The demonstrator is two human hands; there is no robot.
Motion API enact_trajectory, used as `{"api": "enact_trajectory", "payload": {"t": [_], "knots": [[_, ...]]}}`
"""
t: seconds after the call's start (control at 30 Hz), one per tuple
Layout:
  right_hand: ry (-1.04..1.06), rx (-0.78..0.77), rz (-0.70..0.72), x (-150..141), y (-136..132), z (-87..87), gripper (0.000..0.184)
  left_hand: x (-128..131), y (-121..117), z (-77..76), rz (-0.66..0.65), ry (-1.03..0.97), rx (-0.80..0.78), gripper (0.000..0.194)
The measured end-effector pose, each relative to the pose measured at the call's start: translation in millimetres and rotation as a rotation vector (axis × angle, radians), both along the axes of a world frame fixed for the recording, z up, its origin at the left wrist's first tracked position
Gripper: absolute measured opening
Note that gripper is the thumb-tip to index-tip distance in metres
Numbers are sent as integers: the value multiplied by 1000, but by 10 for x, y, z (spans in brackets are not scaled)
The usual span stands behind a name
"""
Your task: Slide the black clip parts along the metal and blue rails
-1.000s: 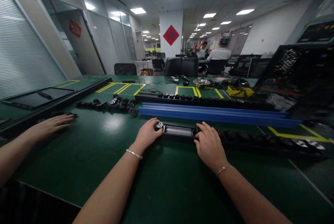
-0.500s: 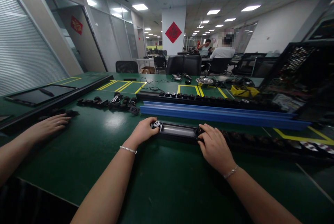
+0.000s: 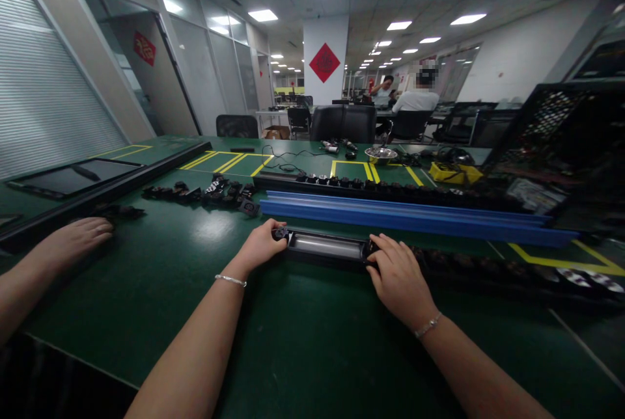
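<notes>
A long black channel (image 3: 326,260) with a bare metallic inner strip (image 3: 327,246) lies on the green table in front of me. At the left end of the bare stretch, my left hand (image 3: 260,251) is closed, thumb and fingers pinching a small black block (image 3: 280,233). My right hand (image 3: 404,279) curls over the right end of that stretch. Its fingers grip a dark block (image 3: 370,250), mostly hidden beneath them. A row of dark blocks (image 3: 469,263) runs on to the right of my right hand.
A co-worker's hand (image 3: 81,240) rests near dark pieces (image 3: 124,211) at left. Behind the channel lies a blue rail (image 3: 390,212), then another black rail with blocks (image 3: 351,183). Several loose black blocks (image 3: 219,191), a metal bowl (image 3: 381,155) and a yellow tray (image 3: 454,173) sit farther back.
My left hand has moved left with the small black block, so the bare stretch looks slightly longer. My right hand has shifted slightly left. The co-worker's hand has drawn back leftward.
</notes>
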State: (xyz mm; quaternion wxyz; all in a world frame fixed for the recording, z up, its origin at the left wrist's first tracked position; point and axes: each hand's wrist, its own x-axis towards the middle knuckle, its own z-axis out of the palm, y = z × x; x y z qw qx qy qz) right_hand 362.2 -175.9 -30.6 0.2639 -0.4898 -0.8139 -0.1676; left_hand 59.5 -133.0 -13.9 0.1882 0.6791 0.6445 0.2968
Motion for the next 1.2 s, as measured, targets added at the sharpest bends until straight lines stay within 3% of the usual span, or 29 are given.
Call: {"api": "enact_trajectory", "payload": {"t": [0.67,0.77,0.93,1.1,1.2], "knots": [[9,-8,-8,-13,-21,13,10,-435,18,36,0,-15,-60,35],[19,4,-13,-10,-21,6,9,-618,32,25,155,38,-34,39],[13,0,-16,-5,-24,-8,9,-864,69,-57,617,175,-119,50],[-5,-8,-29,7,-47,-2,10,-932,77,-142,730,211,-150,51],[8,-7,-32,23,-60,11,12,-900,80,-146,790,247,-57,62]]}}
